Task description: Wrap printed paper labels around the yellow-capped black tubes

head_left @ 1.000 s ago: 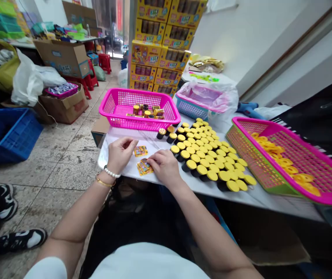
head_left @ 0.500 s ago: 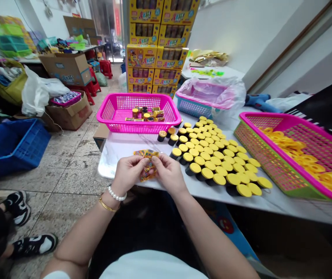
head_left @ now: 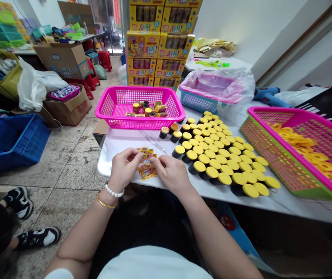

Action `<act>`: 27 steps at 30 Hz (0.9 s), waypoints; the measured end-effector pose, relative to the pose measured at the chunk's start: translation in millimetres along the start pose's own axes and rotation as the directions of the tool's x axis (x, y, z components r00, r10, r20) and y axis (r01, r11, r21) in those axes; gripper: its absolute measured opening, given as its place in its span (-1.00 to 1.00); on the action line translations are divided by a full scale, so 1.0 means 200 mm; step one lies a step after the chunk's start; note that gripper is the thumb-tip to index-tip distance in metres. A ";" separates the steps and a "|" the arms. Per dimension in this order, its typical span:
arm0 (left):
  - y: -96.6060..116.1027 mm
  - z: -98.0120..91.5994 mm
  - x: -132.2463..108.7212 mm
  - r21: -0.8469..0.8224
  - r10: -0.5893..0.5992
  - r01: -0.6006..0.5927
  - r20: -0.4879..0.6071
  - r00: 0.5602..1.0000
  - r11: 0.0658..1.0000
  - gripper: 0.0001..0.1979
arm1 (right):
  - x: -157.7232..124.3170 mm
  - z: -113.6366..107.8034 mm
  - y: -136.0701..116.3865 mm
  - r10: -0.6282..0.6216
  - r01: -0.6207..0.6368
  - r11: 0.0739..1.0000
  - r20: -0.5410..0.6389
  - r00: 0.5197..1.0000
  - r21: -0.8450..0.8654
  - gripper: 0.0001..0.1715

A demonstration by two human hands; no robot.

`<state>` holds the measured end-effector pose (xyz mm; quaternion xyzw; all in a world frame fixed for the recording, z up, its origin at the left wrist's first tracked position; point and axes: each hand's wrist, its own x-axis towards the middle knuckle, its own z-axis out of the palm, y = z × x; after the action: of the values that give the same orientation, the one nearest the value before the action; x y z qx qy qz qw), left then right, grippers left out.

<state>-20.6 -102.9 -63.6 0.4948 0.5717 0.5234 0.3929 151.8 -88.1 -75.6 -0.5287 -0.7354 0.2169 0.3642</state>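
Note:
My left hand [head_left: 124,167] and my right hand [head_left: 171,173] are close together above the near edge of the white table [head_left: 131,141], both pinching a small orange printed sticker [head_left: 147,158] between their fingertips. A few more stickers [head_left: 146,172] lie on the table just under the hands. To the right stand several black jars with yellow lids [head_left: 221,155] in rows. A pink basket [head_left: 107,112] behind the hands holds a few labelled jars [head_left: 147,109].
A pink-and-green basket of yellow rings [head_left: 299,149] sits at the right. A blue basket lined with a plastic bag [head_left: 209,91] is at the back. Yellow cartons [head_left: 154,50] are stacked behind. A blue crate [head_left: 11,137], cardboard boxes and another person's shoes [head_left: 35,236] are on the floor at left.
My hands lifted from the table, where they pressed on the stickers, and came together on one sticker. The view shifted slightly.

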 end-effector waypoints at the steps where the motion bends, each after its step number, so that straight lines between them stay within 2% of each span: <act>1: 0.01 -0.01 0.00 0.007 -0.007 0.008 -0.023 1.000 1.000 -0.76 | 0.00 -0.01 0.00 -0.035 0.032 0.998 -0.058 0.998 -0.052 -0.49; 3: 0.02 -0.02 -0.01 0.007 -0.015 0.015 -0.053 0.998 1.000 -0.77 | -0.02 -0.02 -0.01 -0.083 0.070 0.995 -0.186 0.979 -0.076 -0.56; 5: 0.04 -0.02 -0.04 0.032 0.012 -0.010 -0.055 0.998 0.999 -0.78 | -0.03 -0.03 -0.04 -0.048 0.059 0.997 -0.230 0.972 0.040 -0.57; 7: 0.06 0.01 -0.08 0.094 0.086 -0.082 -0.041 0.995 0.992 -0.77 | -0.05 -0.03 -0.08 0.058 -0.021 0.956 -0.116 0.992 0.293 -0.59; 9: 0.08 0.04 -0.13 0.171 0.184 -0.178 -0.017 0.983 0.969 -0.75 | -0.06 -0.02 -0.12 0.159 -0.163 0.830 0.053 0.986 0.533 -0.56; 11: 0.09 0.06 -0.17 0.229 0.264 -0.254 -0.011 0.965 0.940 -0.74 | -0.07 -0.02 -0.14 0.222 -0.274 0.697 0.165 0.961 0.662 -0.50; 14: 0.10 0.05 -0.21 0.297 0.368 -0.340 -0.045 0.929 0.893 -0.77 | -0.09 -0.05 -0.14 0.258 -0.385 0.568 0.287 0.922 0.727 -0.49; 16: 0.09 0.04 -0.22 0.350 0.451 -0.405 -0.059 0.891 0.845 -0.80 | -0.10 -0.07 -0.12 0.263 -0.436 0.524 0.348 0.900 0.731 -0.39; 18: 0.07 0.03 -0.24 0.388 0.520 -0.466 -0.039 0.853 0.795 -0.84 | -0.11 -0.10 -0.12 0.270 -0.448 0.541 0.358 0.894 0.712 -0.33; 20: 0.06 0.03 -0.26 0.393 0.555 -0.508 -0.008 0.832 0.767 -0.87 | -0.12 -0.11 -0.13 0.267 -0.431 0.588 0.339 0.902 0.684 -0.38; 21: 0.06 0.03 -0.27 0.380 0.552 -0.508 -0.006 0.834 0.773 -0.90 | -0.13 -0.11 -0.14 0.263 -0.416 0.609 0.322 0.909 0.675 -0.42; 23: 0.07 0.04 -0.30 0.312 0.489 -0.450 -0.058 0.870 0.837 -0.90 | -0.14 -0.11 -0.15 0.267 -0.385 0.629 0.277 0.923 0.675 -0.47; 25: 0.09 0.04 -0.34 0.185 0.369 -0.339 -0.157 0.916 0.922 -0.85 | -0.15 -0.10 -0.16 0.289 -0.358 0.629 0.220 0.932 0.690 -0.49; 27: 0.11 0.04 -0.37 0.057 0.263 -0.257 -0.217 0.940 0.965 -0.88 | -0.17 -0.10 -0.16 0.308 -0.327 0.632 0.160 0.938 0.702 -0.49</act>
<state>4.8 -174.9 -47.7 0.5096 0.5491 0.6147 0.2469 153.2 -131.2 -51.1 -0.4616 -0.4910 0.5541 0.4886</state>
